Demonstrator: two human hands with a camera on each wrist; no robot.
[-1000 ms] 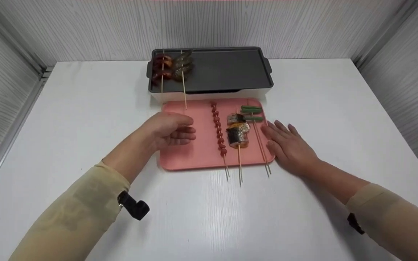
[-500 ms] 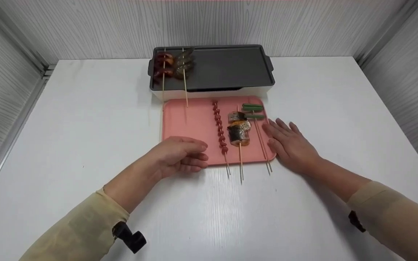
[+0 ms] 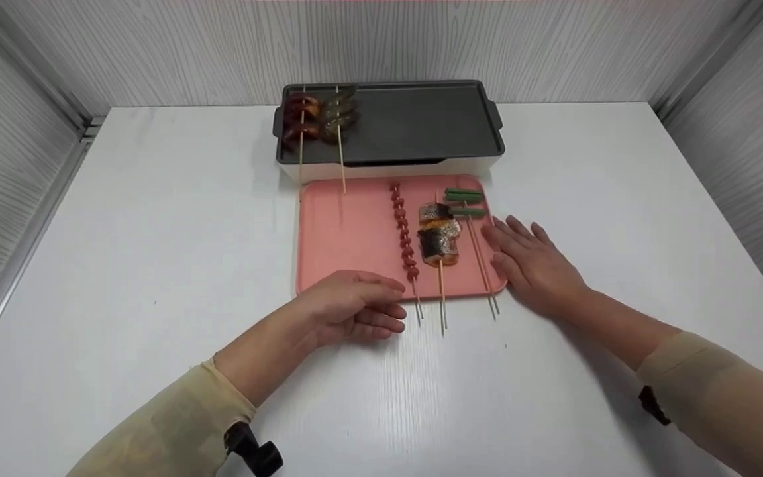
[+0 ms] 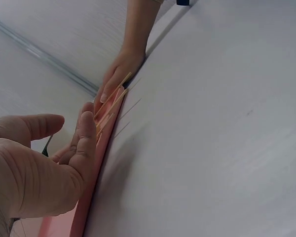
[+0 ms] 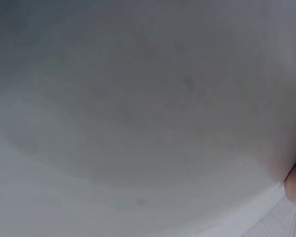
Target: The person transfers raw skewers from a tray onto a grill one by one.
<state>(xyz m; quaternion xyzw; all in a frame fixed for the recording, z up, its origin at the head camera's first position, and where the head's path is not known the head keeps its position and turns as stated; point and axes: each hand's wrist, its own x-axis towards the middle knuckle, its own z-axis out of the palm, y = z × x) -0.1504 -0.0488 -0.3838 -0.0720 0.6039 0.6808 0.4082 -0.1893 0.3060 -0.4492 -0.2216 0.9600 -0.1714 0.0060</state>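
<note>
In the head view my left hand [image 3: 352,311] is over the front edge of the pink tray [image 3: 335,245], thumb and fingers apart with nothing between them. Its fingertips are close to the stick end of a skewer of small red pieces [image 3: 400,215]. My right hand [image 3: 537,268] lies flat at the tray's right edge, fingers spread. Between the hands, a skewer of silvery-skinned fish chunks [image 3: 439,242] and a skewer of green stalks [image 3: 465,197] lie on the tray, sticks jutting over its front rim. In the left wrist view, the skewer sticks [image 4: 119,96] show beyond my left fingers.
Behind the tray stands a dark griddle [image 3: 428,122] on a white base. At its left lie a skewer of dark red pieces [image 3: 303,116] and a skewer of brownish-green pieces [image 3: 340,116], their sticks overhanging towards the tray. Pale panels [image 3: 381,43] enclose the table.
My left hand has moved from the tray's left side towards the front and right, nearing the red skewer's stick. My right hand stays at the tray's right edge.
</note>
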